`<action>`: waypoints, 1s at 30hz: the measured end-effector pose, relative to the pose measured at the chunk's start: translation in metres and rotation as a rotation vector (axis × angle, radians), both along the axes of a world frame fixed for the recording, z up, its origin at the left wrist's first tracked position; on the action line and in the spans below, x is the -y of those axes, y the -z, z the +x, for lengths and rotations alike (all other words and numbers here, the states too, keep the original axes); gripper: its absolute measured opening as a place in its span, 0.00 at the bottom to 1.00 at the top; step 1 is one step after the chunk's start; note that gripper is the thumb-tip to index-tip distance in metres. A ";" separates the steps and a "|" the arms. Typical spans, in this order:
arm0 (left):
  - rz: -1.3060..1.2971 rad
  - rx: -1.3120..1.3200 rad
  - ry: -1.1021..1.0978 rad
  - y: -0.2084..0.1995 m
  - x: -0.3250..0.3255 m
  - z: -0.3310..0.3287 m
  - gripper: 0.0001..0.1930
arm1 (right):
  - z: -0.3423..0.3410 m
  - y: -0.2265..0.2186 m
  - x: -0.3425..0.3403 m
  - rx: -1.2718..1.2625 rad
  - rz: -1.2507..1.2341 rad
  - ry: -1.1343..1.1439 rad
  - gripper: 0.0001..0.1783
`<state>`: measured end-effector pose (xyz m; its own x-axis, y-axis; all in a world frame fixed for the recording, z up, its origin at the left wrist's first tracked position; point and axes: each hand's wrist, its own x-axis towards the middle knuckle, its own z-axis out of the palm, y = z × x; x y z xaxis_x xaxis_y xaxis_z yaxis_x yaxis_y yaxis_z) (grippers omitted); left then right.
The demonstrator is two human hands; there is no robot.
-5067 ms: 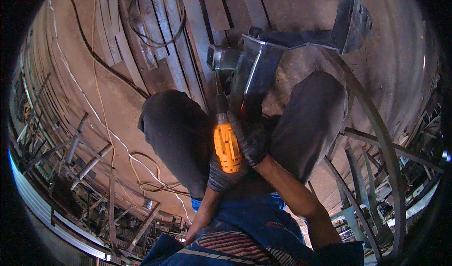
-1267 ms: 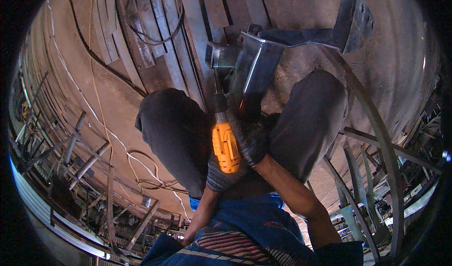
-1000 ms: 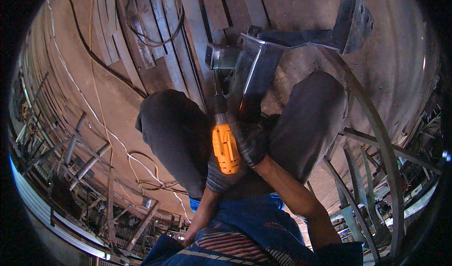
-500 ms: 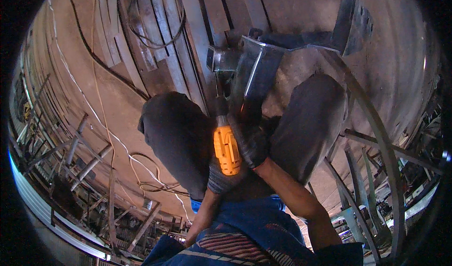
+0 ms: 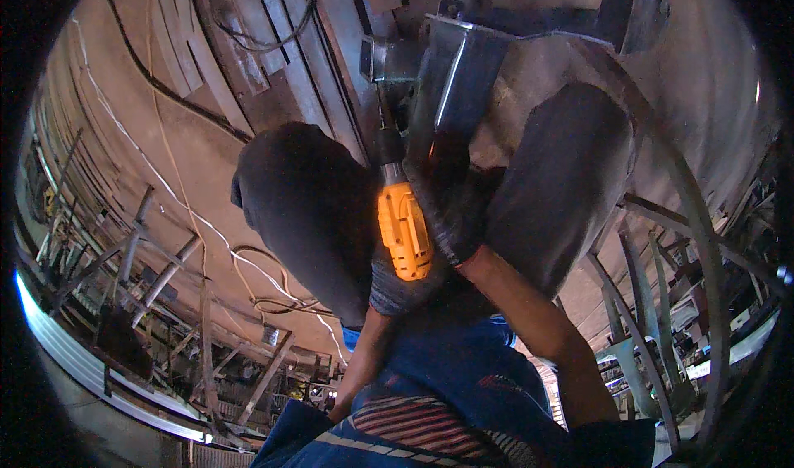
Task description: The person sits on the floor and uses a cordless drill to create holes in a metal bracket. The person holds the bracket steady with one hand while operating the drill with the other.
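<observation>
A yellow-orange cordless drill point(image 5: 404, 232) lies between my knees, its dark chuck and thin bit pointing away from me. My left hand point(image 5: 399, 286), in a grey knit glove, is closed around its grip beneath the body. The bit reaches the near edge of a short square steel tube point(image 5: 393, 60); whether it has entered the metal I cannot tell. That tube sits beside a larger dark steel beam point(image 5: 463, 75) with a shiny edge. Against the drill's right side rests my right hand point(image 5: 453, 220), gloved in black; its fingers are lost in shadow near the beam.
Flat steel bars point(image 5: 289, 46) lie on the floor ahead, left of the tube. A black cable point(image 5: 178, 96) and a white cord point(image 5: 157, 174) run along the left. Metal stands point(image 5: 169, 278) fill the lower left. A long curved bar point(image 5: 691, 195) passes my right knee.
The view has shifted, so the steel tube, drill and both hands appear higher. My left hand keeps its hold on the drill, and the bit remains at the tube.
</observation>
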<state>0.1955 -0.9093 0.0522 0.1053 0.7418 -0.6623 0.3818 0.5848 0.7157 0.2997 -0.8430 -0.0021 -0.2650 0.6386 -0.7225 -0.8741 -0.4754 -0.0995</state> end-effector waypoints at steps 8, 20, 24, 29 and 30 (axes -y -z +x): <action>-0.053 0.095 -0.027 0.011 0.019 -0.005 0.20 | 0.004 0.014 0.012 0.695 0.404 -0.700 0.24; -0.115 0.192 -0.151 0.003 0.010 -0.003 0.17 | 0.014 0.022 0.023 1.094 0.707 -1.262 0.29; -0.165 0.390 -0.246 0.014 0.026 -0.007 0.17 | 0.011 0.017 0.021 1.171 0.761 -1.143 0.30; -0.115 0.148 0.032 0.006 0.015 -0.006 0.20 | 0.010 0.020 0.022 1.031 0.684 -0.981 0.27; -0.117 0.141 0.047 0.007 0.016 -0.006 0.20 | 0.010 0.020 0.022 0.993 0.650 -0.980 0.26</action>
<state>0.1892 -0.9256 0.0455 0.2356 0.6525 -0.7203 0.3111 0.6515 0.6919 0.3095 -0.8648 -0.0225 -0.3510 0.7713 -0.5309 0.2874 -0.4509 -0.8451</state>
